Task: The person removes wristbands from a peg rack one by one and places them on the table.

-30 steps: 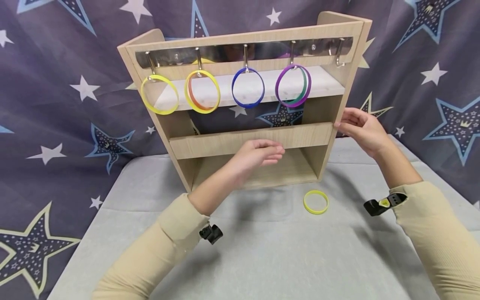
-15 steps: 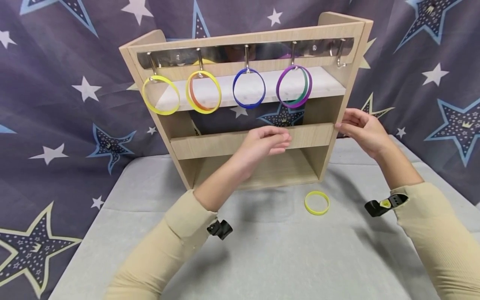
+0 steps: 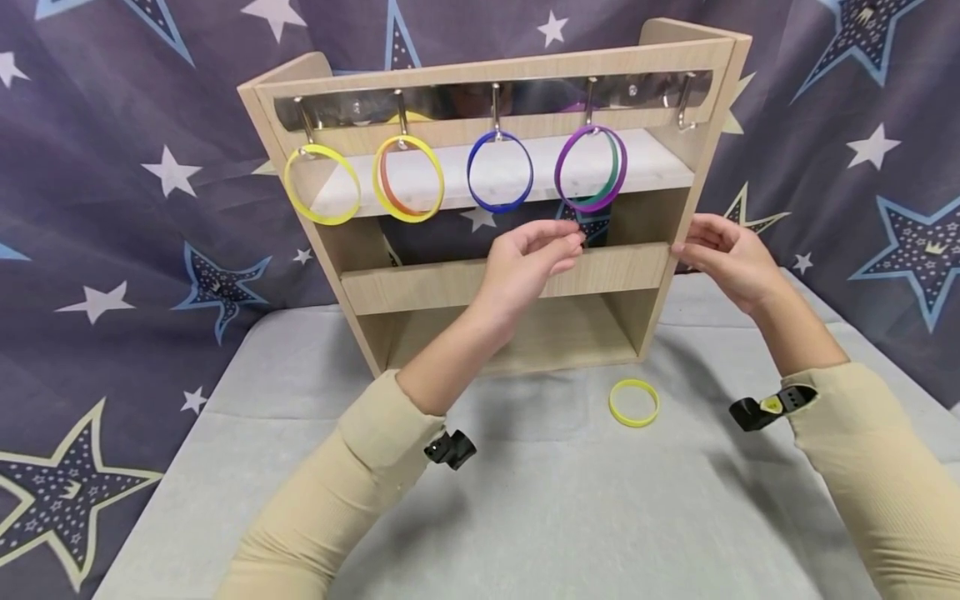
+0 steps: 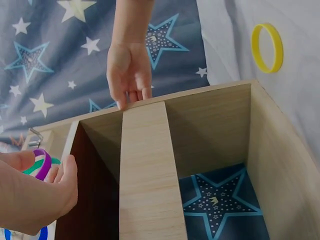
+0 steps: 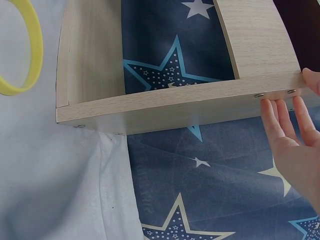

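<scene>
My left hand [image 3: 525,267] is raised before the wooden shelf [image 3: 405,290], its fingers loosely bent and nothing held. Just above its fingertips hangs a purple wristband [image 3: 558,171], with a teal wristband [image 3: 609,190] behind it on the same hook. In the left wrist view, the purple band overlaps the thumb and fingers. My right hand [image 3: 731,262] touches the shelf's right side panel. Seen from the right wrist, its straight fingers [image 5: 272,122] press the outer face and the thumb lies at the front edge.
Left of the purple band hang a blue wristband [image 3: 469,171], a yellow one paired with an orange one [image 3: 384,179], and another yellow wristband [image 3: 322,222]. The rightmost hook [image 3: 683,104] is beside the side panel. A loose yellow wristband [image 3: 633,423] lies on the grey cloth.
My left hand has risen and moved slightly right, from in front of the middle rail to just under the purple and teal wristbands. My right hand stays at the side panel.
</scene>
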Demonstrator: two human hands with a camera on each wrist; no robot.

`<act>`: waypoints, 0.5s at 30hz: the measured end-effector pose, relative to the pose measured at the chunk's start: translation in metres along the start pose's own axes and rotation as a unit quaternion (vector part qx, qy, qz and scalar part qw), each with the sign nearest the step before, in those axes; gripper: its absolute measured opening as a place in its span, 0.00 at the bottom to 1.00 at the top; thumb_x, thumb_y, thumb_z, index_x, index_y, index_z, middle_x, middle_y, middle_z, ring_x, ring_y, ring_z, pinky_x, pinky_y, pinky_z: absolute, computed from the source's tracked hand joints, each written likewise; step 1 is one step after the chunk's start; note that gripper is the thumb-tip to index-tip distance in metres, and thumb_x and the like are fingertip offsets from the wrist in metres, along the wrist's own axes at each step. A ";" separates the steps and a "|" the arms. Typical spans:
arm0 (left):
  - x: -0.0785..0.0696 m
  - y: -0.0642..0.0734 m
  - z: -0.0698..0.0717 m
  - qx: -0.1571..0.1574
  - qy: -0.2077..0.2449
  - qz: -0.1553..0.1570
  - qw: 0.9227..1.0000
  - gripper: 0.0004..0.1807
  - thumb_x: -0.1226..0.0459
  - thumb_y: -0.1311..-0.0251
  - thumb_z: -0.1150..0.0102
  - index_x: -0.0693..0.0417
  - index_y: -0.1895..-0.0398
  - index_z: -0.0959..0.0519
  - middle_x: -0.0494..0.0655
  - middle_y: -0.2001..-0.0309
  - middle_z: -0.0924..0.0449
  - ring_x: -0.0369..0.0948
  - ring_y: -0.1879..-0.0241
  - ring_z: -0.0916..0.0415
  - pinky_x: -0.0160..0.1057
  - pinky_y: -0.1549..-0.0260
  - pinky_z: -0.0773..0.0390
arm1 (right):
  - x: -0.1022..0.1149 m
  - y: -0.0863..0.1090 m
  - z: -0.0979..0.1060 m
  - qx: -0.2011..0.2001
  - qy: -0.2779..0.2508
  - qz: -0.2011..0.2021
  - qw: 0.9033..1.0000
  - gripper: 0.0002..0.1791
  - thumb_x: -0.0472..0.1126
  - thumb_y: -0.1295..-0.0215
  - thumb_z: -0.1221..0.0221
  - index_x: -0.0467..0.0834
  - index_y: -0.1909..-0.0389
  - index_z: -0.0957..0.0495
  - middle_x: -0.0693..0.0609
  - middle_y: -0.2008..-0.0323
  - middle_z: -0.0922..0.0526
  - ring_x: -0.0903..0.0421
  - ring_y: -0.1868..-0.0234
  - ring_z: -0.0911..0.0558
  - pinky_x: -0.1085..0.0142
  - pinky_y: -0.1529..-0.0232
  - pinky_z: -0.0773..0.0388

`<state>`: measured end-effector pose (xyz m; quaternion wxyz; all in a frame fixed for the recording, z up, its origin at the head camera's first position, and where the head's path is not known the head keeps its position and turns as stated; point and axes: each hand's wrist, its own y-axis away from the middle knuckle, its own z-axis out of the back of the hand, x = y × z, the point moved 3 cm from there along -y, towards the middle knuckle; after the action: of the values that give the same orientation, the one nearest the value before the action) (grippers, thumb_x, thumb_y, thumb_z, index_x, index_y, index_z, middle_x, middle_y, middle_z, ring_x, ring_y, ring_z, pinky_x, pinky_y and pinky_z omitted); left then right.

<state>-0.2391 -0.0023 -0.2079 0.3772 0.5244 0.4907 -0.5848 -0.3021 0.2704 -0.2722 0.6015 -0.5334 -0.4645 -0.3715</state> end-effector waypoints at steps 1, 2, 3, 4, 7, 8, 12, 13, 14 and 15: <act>-0.001 0.000 0.000 -0.003 0.001 -0.003 1.000 0.15 0.68 0.35 0.45 0.68 0.47 0.23 0.63 0.47 0.20 0.51 0.48 0.19 0.35 0.48 0.16 | 0.000 0.000 0.000 0.000 0.000 0.000 1.000 0.17 0.26 0.37 0.43 0.48 0.52 0.21 0.59 0.62 0.17 0.65 0.61 0.19 0.78 0.59 0.18; -0.002 -0.001 0.000 -0.007 0.004 -0.006 1.000 0.16 0.69 0.35 0.45 0.68 0.47 0.24 0.63 0.47 0.20 0.51 0.48 0.19 0.35 0.48 0.16 | 0.001 0.000 0.000 0.000 0.000 0.000 1.000 0.17 0.26 0.37 0.43 0.48 0.52 0.21 0.59 0.62 0.17 0.65 0.61 0.19 0.78 0.59 0.18; -0.004 -0.001 0.000 -0.010 0.008 -0.010 1.000 0.16 0.69 0.35 0.45 0.68 0.46 0.24 0.63 0.47 0.20 0.51 0.47 0.20 0.35 0.48 0.16 | 0.001 -0.001 0.000 0.000 -0.001 0.001 1.000 0.17 0.26 0.37 0.43 0.48 0.52 0.21 0.59 0.62 0.17 0.65 0.61 0.19 0.78 0.59 0.18; -0.005 -0.002 0.000 -0.014 0.012 -0.012 1.000 0.16 0.70 0.35 0.45 0.69 0.46 0.24 0.63 0.47 0.20 0.51 0.47 0.20 0.35 0.48 0.16 | 0.001 -0.001 0.000 0.000 -0.002 0.000 1.000 0.17 0.26 0.37 0.44 0.48 0.52 0.21 0.59 0.62 0.17 0.65 0.61 0.19 0.78 0.59 0.18; -0.007 -0.003 0.000 -0.026 0.030 -0.020 0.999 0.17 0.71 0.35 0.46 0.70 0.45 0.25 0.64 0.47 0.20 0.53 0.46 0.20 0.36 0.48 0.16 | 0.001 -0.001 0.000 -0.003 0.000 -0.004 1.000 0.17 0.26 0.37 0.43 0.48 0.53 0.21 0.59 0.62 0.17 0.65 0.61 0.19 0.78 0.60 0.18; -0.008 -0.003 0.000 -0.029 0.035 -0.024 0.999 0.17 0.72 0.35 0.46 0.70 0.45 0.26 0.65 0.47 0.20 0.53 0.46 0.20 0.36 0.48 0.16 | 0.001 -0.001 0.000 -0.004 0.002 -0.006 1.000 0.17 0.27 0.37 0.43 0.48 0.53 0.21 0.59 0.62 0.17 0.65 0.61 0.20 0.78 0.60 0.18; -0.010 -0.005 0.000 -0.040 0.054 -0.040 0.997 0.17 0.73 0.35 0.47 0.72 0.45 0.26 0.67 0.47 0.20 0.55 0.48 0.20 0.36 0.48 0.16 | 0.000 0.000 0.000 -0.007 0.005 -0.009 1.000 0.17 0.27 0.37 0.43 0.49 0.53 0.21 0.60 0.62 0.17 0.65 0.61 0.19 0.79 0.60 0.18; -0.010 -0.005 0.000 -0.042 0.055 -0.043 0.997 0.17 0.73 0.35 0.47 0.72 0.44 0.27 0.67 0.47 0.21 0.55 0.47 0.20 0.36 0.48 0.16 | 0.000 0.000 0.000 -0.006 0.004 -0.008 1.000 0.17 0.26 0.37 0.43 0.49 0.53 0.21 0.60 0.62 0.17 0.65 0.61 0.19 0.79 0.60 0.18; -0.011 -0.006 0.000 -0.043 0.056 -0.045 0.996 0.17 0.73 0.35 0.47 0.72 0.44 0.27 0.67 0.47 0.21 0.55 0.47 0.20 0.36 0.48 0.16 | -0.001 0.000 0.000 -0.006 0.003 -0.007 1.000 0.17 0.26 0.37 0.43 0.49 0.53 0.21 0.60 0.62 0.17 0.65 0.61 0.19 0.79 0.60 0.18; -0.011 -0.006 0.000 -0.045 0.055 -0.045 0.996 0.17 0.73 0.35 0.47 0.72 0.44 0.27 0.66 0.47 0.21 0.55 0.47 0.21 0.36 0.48 0.16 | -0.001 0.001 0.000 -0.006 0.001 -0.006 1.000 0.17 0.26 0.37 0.43 0.49 0.53 0.21 0.60 0.62 0.17 0.65 0.61 0.19 0.78 0.60 0.18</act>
<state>-0.2429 -0.0019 -0.1956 0.3459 0.5157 0.5596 -0.5489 -0.3017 0.2705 -0.2730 0.5966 -0.5335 -0.4649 -0.3785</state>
